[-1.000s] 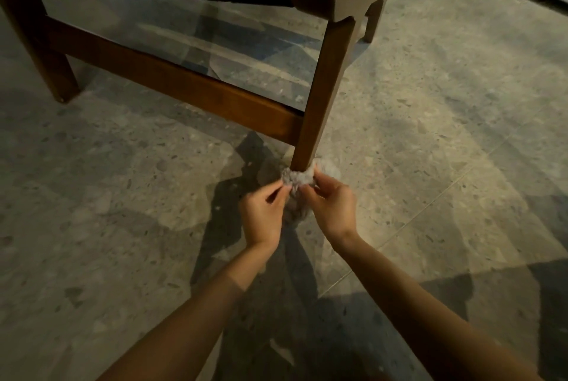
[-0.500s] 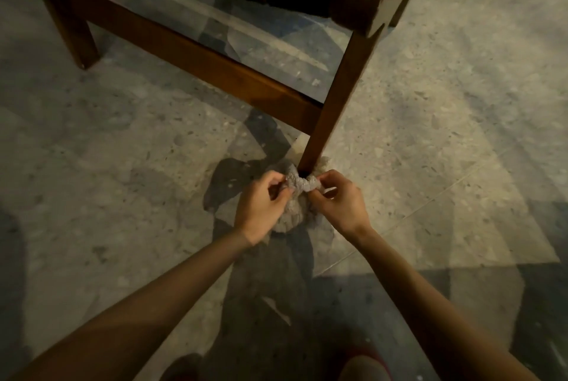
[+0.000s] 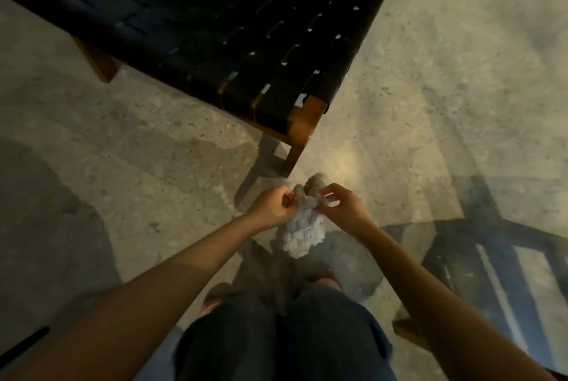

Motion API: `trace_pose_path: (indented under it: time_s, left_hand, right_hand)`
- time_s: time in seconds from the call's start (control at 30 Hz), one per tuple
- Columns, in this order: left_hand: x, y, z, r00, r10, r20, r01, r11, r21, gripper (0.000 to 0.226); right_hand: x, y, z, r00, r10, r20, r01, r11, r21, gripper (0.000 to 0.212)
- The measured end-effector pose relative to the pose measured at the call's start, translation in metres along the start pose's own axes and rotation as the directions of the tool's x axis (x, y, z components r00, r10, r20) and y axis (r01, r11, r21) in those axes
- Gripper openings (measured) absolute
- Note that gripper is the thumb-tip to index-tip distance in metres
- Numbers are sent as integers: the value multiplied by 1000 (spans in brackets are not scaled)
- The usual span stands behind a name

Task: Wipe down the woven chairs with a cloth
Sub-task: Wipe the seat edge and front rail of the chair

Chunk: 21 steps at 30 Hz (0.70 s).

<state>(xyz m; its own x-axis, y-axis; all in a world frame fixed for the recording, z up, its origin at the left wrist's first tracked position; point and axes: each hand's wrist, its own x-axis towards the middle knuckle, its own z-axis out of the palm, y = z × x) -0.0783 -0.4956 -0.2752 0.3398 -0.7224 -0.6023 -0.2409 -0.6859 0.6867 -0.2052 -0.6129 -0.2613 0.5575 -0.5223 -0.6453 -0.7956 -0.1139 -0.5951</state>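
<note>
Mid-frame, left hand (image 3: 272, 210) and right hand (image 3: 344, 211) have grips clamped on the crumpled pale grey cloth (image 3: 302, 233), probably bunching a clean face. The black woven-strap wooden chair (image 3: 215, 27) waits, upper left.

Black basket-weave chair seat (image 3: 246, 27) at eleven o'clock, warm brown wooden frame (image 3: 304, 125); pale grey-white cloth (image 3: 302, 233) at centre; speckled beige-grey floor (image 3: 430, 103); dark blue trousers (image 3: 292, 334) at six o'clock.
</note>
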Motion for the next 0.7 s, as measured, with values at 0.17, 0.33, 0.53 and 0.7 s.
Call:
trace_pose_path:
  time_s: [0.17,0.33,0.53,0.7]
  left_hand:
    - [-75,78,-27,994,-70,86,81,989,-128,26]
    - [-157,163,-79,999,-39,13,41,975,-217,21]
    - [-253,231,-173,954,219,-206,-243,964,-103,21]
    - [-326,258,-251,876,362,-318,-354,931,85,16]
  right_hand:
    - [-83,-51,-60,1000,-4,-16,3,999,-52,23]
    - [-176,-138,-125,991,-100,-89,93,992,-82,20]
    - [-263,-249,-173,954,-276,-114,255,952,-171,18]
    - [-303,-332,-175,873,-480,-85,442,853,-278,21]
